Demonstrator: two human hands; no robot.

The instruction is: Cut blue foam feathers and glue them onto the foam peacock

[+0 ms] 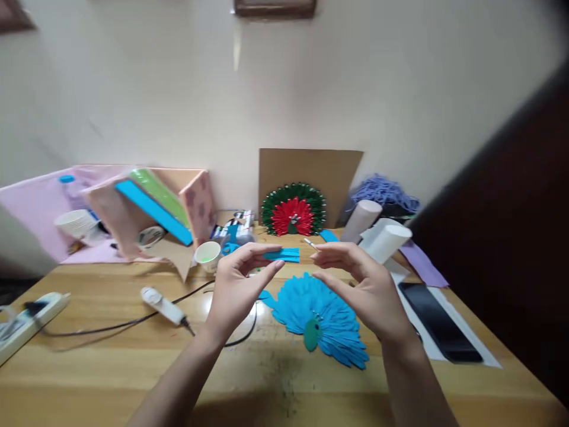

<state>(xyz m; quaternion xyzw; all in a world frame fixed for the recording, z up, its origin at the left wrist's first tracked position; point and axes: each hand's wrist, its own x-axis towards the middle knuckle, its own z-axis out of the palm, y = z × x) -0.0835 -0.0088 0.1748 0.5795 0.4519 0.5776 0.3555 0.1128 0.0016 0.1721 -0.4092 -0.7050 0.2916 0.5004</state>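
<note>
My left hand (242, 284) pinches a short bright-blue crepe-like strip (288, 255) between thumb and fingers, its free end pointing right. My right hand (362, 284) has its fingertips on a thin white stick (310, 243), whose kind is too small to tell. Thumb and fingers of that hand are parted below the stick. Strip and stick are apart. Beneath both hands lies a blue fan-shaped peacock craft (311, 308) with layered feathers and a green oval body (312, 335). Its right part is partly behind my right hand.
A red and green peacock (293, 210) leans against cardboard (306, 166) at the back. A paper cup (208, 256) stands left, near a white corded device (162, 305) and power strip (35, 323). White rolls (393, 240) and a dark phone-like slab (440, 320) are right.
</note>
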